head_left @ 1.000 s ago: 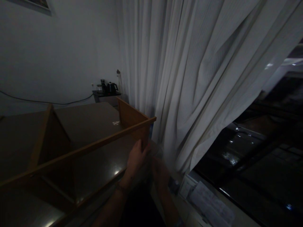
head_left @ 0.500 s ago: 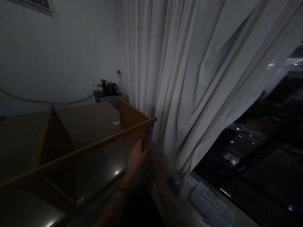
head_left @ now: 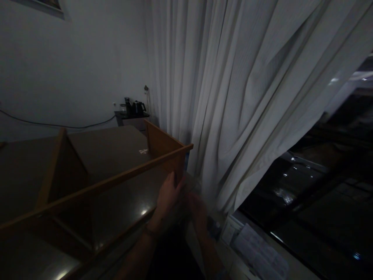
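A wooden divider [head_left: 125,173] stands on a dark, glossy table with crossing panels. My left hand [head_left: 168,192] is wrapped around the lower end panel near the divider's right corner, with thumb and fingers on either side of the wood. Just to the right, my right hand [head_left: 198,212] is close to that panel's outer side. Motion blur and darkness smear its fingers, so whether it holds anything cannot be made out.
White curtains [head_left: 210,97] hang close behind the right corner. A dark kettle [head_left: 138,107] stands on a small cabinet at the back. On the floor at right lies a pale, clear-looking case [head_left: 259,252]. A cable [head_left: 58,125] runs along the wall.
My right hand has shifted slightly and looks more blurred. My left hand keeps its place on the panel, and the wooden divider has not moved.
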### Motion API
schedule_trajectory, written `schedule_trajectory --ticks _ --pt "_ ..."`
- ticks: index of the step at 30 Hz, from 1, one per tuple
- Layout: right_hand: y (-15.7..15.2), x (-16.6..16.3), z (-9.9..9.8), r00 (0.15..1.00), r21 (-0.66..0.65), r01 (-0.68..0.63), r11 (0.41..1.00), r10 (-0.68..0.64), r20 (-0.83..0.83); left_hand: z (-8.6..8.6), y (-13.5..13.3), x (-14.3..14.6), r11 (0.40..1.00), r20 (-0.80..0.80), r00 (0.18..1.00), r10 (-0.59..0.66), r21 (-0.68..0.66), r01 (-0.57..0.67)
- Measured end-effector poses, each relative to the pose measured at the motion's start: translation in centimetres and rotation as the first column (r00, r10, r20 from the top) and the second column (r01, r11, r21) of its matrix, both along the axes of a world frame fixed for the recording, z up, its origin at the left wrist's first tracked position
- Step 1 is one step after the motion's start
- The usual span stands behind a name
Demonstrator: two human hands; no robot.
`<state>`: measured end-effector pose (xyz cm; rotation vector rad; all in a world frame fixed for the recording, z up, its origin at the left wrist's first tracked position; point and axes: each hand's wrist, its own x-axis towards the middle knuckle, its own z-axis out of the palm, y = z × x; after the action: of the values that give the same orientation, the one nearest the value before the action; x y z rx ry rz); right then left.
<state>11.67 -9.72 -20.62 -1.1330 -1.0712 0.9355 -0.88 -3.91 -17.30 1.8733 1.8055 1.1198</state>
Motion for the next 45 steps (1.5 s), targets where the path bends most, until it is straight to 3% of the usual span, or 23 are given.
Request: schedule_trajectory --ticks 6,22,25,32,34,39,42,45 --pt "-0.3 0.4 0.2 0.992 0.033 -0.033 0.999 0.028 0.121 -0.1 0.0 0.0 1.000 0.004 1.000 0.007 0.000 -0.007" --pt "0.5 1.2 -1.7 0.918 0.103 -0.036 0.994 -0.008 0.397 -0.2 0.0 0.0 1.000 -0.002 1.000 0.007 0.014 -0.006" --pt "0.7 1.6 -1.6 0.862 0.117 -0.020 0.993 -0.042 0.505 0.0 -0.1 0.0 0.999 -0.001 1.000 0.004 0.033 -0.004" --pt "0.6 2.2 -1.1 0.622 0.237 0.062 0.969 -0.223 0.750 -0.1 0.0 0.0 1.000 0.001 1.000 0.009 0.029 -0.009" --pt "0.5 1.9 -1.1 0.650 0.178 0.085 0.980 -0.190 0.736 -0.1 0.0 0.0 1.000 0.004 1.000 0.002 0.026 -0.002" --pt "0.3 0.8 -1.0 0.894 0.006 0.032 0.999 -0.031 0.447 -0.3 0.1 0.0 1.000 0.004 1.000 0.016 0.013 -0.016" --pt "0.4 0.6 -0.8 0.946 -0.009 0.015 1.000 -0.012 0.324 -0.4 0.2 0.0 1.000 0.001 1.000 0.010 0.026 -0.010" --pt "0.5 0.7 -0.8 0.950 0.010 0.031 0.999 -0.032 0.310 -0.5 0.3 0.0 1.000 -0.009 1.000 0.010 0.021 -0.010"
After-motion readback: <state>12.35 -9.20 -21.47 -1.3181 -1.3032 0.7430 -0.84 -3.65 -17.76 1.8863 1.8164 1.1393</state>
